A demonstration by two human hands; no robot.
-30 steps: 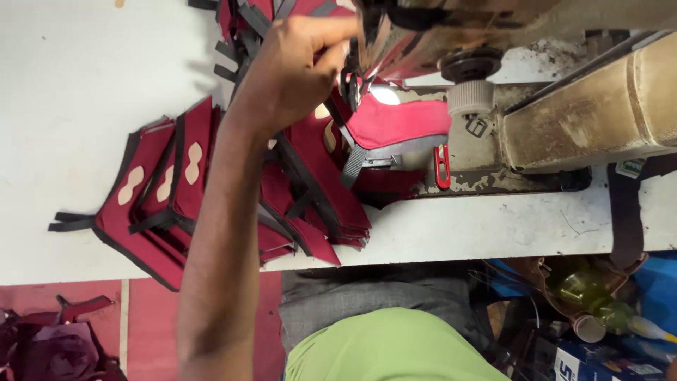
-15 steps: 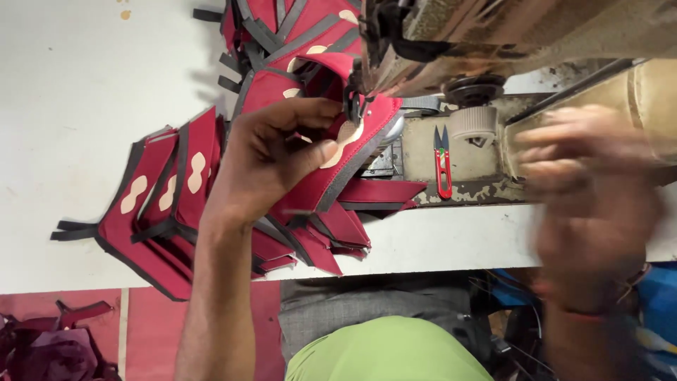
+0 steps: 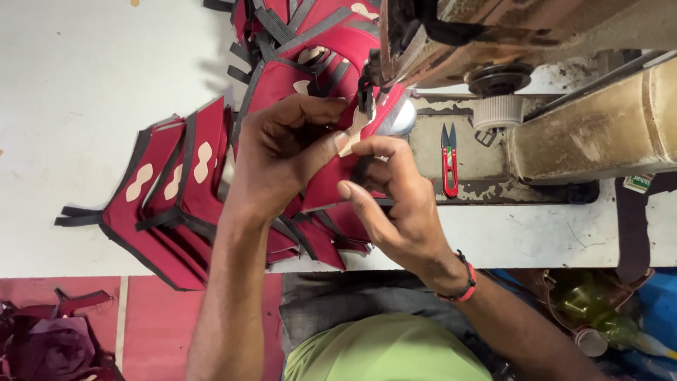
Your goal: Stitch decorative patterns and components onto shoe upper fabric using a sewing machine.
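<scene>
Left hand: fingers curled, pressing and pinching the red fabric panel from the left, thumb laid across toward the tan patch.
Right hand: fingertips pinching the same panel's edge just beside the tan patch; a red and black wristband on the wrist.
Panel position: between both hands, touching both, its top end under the head of the sewing machine, by the needle.
Tan patch: one on the held panel, peanut-shaped, partly hidden by the thumbs.
Stack to the left: red panels with dark grey binding, fanned on the white worktop, overhanging its near edge; three tan patches visible there, exact panel count cannot be told.
Pile behind: more red panels beyond the left hand, overlapping, not countable.
Thread snips: one pair, red handle, lying on the machine bed, just right of the right hand, apart from it.
Floor, lower left: a heap of dark red fabric.
Lower right: a cluttered bin area with greenish items, contents unclear.
</scene>
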